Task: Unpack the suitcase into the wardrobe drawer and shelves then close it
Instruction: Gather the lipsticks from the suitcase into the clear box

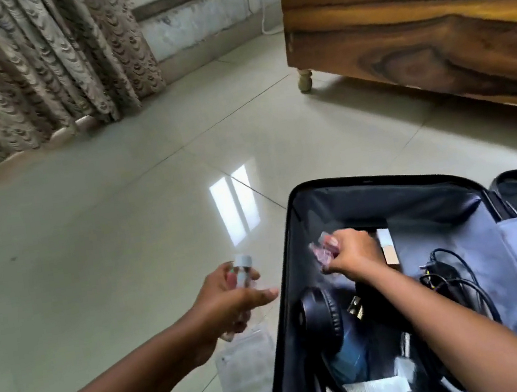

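A black suitcase (288, 258) lies open on the floor at the lower right, lined in grey-blue. Inside it are black headphones (322, 317), tangled black cables (454, 280), a small pale box (387, 245) and other small items. My right hand (349, 254) is inside the case and pinches a small pinkish packet (321, 252). My left hand (228, 296) hovers over the floor left of the case and grips a small clear bottle with a silvery cap (243, 270).
A clear plastic pouch (247, 368) lies on the glossy tiled floor (124, 249) beside the suitcase. A wooden cabinet on castors (425, 19) stands at the upper right. Patterned curtains (13, 71) hang at the upper left.
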